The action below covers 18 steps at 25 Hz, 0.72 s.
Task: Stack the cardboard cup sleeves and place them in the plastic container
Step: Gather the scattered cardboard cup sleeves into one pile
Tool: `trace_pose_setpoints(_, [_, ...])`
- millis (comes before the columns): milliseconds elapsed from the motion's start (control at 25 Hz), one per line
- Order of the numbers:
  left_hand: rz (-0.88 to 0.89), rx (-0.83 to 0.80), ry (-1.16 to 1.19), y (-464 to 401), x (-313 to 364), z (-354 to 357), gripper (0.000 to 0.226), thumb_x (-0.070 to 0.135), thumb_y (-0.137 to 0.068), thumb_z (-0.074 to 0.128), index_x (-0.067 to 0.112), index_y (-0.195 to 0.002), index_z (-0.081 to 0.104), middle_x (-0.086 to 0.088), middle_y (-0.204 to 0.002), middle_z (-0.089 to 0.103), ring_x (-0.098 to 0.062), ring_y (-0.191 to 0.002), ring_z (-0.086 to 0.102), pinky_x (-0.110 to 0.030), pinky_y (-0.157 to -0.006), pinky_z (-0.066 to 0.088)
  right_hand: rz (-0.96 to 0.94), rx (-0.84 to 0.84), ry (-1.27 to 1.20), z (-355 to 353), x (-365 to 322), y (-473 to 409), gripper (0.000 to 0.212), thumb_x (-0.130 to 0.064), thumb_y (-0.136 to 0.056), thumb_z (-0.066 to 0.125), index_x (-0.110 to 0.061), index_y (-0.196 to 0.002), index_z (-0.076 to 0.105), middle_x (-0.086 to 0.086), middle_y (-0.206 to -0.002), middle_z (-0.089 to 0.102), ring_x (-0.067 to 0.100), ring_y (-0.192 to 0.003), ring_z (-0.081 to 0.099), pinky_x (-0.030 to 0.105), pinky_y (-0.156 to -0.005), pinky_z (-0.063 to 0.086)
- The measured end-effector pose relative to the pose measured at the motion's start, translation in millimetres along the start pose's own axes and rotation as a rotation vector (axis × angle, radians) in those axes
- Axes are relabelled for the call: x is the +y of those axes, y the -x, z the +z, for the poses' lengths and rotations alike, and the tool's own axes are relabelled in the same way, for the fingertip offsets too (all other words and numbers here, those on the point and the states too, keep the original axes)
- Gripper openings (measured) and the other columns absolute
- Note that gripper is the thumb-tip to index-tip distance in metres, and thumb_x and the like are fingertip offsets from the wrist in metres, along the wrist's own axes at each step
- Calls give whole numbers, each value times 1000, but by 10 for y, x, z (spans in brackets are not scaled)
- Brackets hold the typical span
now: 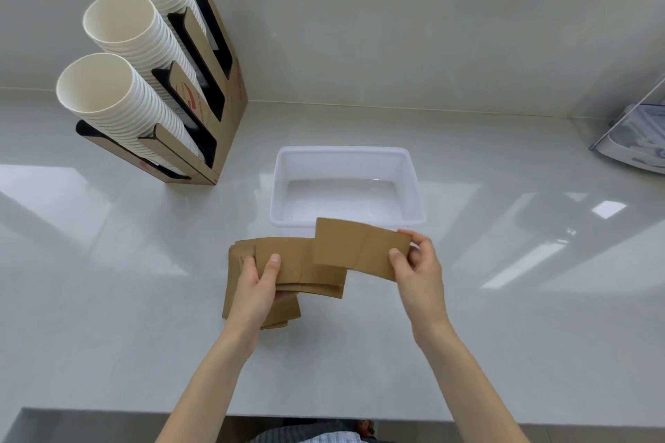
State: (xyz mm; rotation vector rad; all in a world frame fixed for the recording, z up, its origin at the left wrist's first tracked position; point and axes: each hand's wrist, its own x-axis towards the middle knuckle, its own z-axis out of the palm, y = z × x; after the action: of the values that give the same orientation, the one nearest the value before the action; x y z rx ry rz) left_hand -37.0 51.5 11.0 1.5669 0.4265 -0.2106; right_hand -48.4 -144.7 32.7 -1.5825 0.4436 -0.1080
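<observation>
A white translucent plastic container (pixel 412 187) sits on the counter with nothing inside. Just in front of it, my right hand (pixel 419 271) pinches the right end of a single flat brown cardboard sleeve (pixel 354 246), held above the container's near rim. My left hand (pixel 257 286) grips a small stack of sleeves (pixel 309 271), thumb on top. Under my left hand a pile of more sleeves (pixel 235 280) lies on the counter, partly hidden by the hand and the held stack.
A cardboard cup dispenser (pixel 230 97) with three slanted columns of white paper cups (pixel 118 97) stands at the back left. A clear plastic item (pixel 633 140) sits at the right edge. The counter's front edge (pixel 324 414) runs below my forearms.
</observation>
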Motion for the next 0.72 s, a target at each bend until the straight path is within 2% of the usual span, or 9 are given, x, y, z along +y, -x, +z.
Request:
trace_pose_setpoints(120, [-27, -33, 32, 23, 1, 64, 23, 33, -93, 37, 26, -113, 46, 6, -109, 57, -3, -75, 66, -25, -76, 49, 43, -80, 87, 131, 52, 34, 23, -12, -89, 48, -28, -105, 46, -2, -92, 59, 10, -81, 56, 13, -63, 45])
trace_pose_setpoints(240, [-63, -63, 71, 45, 6, 127, 20, 36, -94, 33, 29, -98, 52, 9, -101, 59, -4, -65, 69, -32, -85, 48, 5, -75, 226, 189, 88, 53, 25, -15, -87, 52, -23, -111, 50, -8, -88, 56, 3, -75, 54, 7, -58, 44])
trace_pose_setpoints(320, [-62, -82, 93, 77, 20, 183, 23, 40, -93, 34, 28, -95, 54, 8, -100, 60, -8, -75, 68, -25, -76, 51, -57, -60, 343, 206, 110, 64, 31, -18, -85, 54, -19, -117, 52, -7, -95, 52, 2, -79, 52, 10, -63, 42])
trace_pose_setpoints(400, [-46, -97, 67, 105, 28, 235, 27, 42, -91, 38, 24, -105, 52, 7, -104, 61, -14, -87, 66, -14, -61, 51, -100, -63, 420, 208, 136, 75, 34, -20, -85, 54, -17, -119, 51, -5, -100, 47, 1, -80, 50, 15, -70, 40])
trace_pose_setpoints(480, [-11, -115, -12, 122, 31, 265, 31, 38, -89, 44, 20, -115, 46, 6, -108, 60, -15, -85, 67, -6, -52, 48, -95, -81, 437, 186, 150, 82, 37, -22, -85, 55, -18, -121, 50, -4, -101, 44, 0, -80, 49, 11, -66, 39])
trace_pose_setpoints(600, [28, -156, -48, 128, 23, 293, 34, 31, -89, 47, 16, -119, 43, 2, -115, 59, -10, -88, 66, -7, -58, 50, 9, -109, 361, 93, 175, 64, 51, -23, -84, 58, -23, -131, 38, -4, -112, 44, 2, -92, 48, 12, -70, 38])
trace_pose_setpoints(720, [64, -238, -24, 125, 4, 330, 34, 29, -88, 49, 21, -121, 44, 2, -118, 59, -8, -102, 61, -22, -77, 56, 192, -266, 109, -32, 180, 12, 55, -21, -88, 53, -23, -138, 30, -3, -125, 54, 9, -110, 54, 18, -80, 44])
